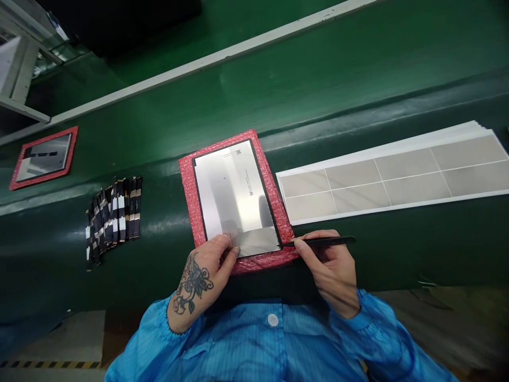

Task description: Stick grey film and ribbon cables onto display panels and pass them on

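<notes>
A display panel (pixel 228 185) with a shiny silver back and dark edges lies on a red bubble-wrap pad (pixel 189 185) in front of me. Along its near edge rests a grey rectangular film piece (pixel 258 241). My left hand (pixel 207 270), tattooed on the back, has its thumb and forefinger closed at the left end of this film; the other fingers are curled over the panel's near left part. In my right hand (pixel 330 268) is a pair of black tweezers (pixel 330 241), pinched between thumb and fingers. Their tips touch or nearly touch the panel's near right corner.
On the right lies a stack of white sheets (pixel 382 212) bearing grey rectangles. To the left are several black flex-cable strips (pixel 115 217). Another panel (pixel 43 156) sits on a red pad (pixel 18 180) at far left. A pale rail (pixel 222 55) crosses the green table (pixel 358 106).
</notes>
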Available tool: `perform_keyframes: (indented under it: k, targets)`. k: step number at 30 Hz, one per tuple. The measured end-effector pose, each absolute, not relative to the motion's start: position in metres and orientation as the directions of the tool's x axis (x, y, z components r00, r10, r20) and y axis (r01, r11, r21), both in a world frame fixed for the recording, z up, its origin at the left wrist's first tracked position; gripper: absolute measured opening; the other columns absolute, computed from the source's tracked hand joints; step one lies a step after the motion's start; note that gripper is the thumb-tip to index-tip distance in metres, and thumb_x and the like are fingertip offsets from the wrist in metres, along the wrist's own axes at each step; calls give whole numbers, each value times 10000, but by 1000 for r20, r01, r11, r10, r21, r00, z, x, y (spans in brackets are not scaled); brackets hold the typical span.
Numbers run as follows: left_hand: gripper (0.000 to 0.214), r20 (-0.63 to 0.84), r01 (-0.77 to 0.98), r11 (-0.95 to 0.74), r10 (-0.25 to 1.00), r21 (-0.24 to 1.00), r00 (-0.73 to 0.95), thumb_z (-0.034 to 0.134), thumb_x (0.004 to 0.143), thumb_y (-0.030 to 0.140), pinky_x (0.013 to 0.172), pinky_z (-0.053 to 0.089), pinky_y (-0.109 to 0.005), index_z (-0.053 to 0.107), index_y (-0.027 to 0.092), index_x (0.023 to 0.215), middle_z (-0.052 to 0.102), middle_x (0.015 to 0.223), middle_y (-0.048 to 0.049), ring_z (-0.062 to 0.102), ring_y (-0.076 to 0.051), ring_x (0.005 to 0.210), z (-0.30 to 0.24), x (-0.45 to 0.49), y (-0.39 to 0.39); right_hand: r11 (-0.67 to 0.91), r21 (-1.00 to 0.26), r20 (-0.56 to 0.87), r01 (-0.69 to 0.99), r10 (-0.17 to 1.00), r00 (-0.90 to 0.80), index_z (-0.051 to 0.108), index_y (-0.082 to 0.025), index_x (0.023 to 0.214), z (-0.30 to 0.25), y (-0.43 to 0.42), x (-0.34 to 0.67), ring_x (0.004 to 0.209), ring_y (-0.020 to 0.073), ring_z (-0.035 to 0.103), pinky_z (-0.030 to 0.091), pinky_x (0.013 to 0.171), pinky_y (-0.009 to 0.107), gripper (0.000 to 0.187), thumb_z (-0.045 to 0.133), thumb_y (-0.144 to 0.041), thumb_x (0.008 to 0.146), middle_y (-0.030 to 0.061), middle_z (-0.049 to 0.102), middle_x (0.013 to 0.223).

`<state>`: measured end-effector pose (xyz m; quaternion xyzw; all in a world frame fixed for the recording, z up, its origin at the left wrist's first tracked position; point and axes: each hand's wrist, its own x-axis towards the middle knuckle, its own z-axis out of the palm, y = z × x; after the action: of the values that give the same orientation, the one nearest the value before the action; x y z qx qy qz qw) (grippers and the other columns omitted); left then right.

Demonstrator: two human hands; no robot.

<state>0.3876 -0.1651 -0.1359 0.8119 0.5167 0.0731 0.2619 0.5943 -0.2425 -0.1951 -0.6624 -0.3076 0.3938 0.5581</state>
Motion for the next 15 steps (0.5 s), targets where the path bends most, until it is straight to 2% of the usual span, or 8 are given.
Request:
perform_keyframes:
  k: [8, 15]
  targets:
    - [259, -117, 796, -392, 862, 462, 493, 475, 931, 255, 497, 358, -209, 484, 204, 678, 533, 615, 37, 495, -106, 512, -137, 388, -166, -209, -978, -192, -25, 837, 512, 614, -249, 841, -190, -240, 593, 636, 202, 706, 608, 567, 304, 226, 765, -406, 782, 14, 719, 725]
    - [271, -73, 792, -440, 855, 423, 513, 460, 946, 243, 523, 354, -219, 455, 206, 677, 514, 620, 33, 489, -112, 532, -140, 389, -169, -213, -977, -171, 22, 837, 520, 616, -248, 849, -189, -239, 593, 647, 190, 716, 613, 578, 285, 207, 756, -385, 780, -4, 733, 732]
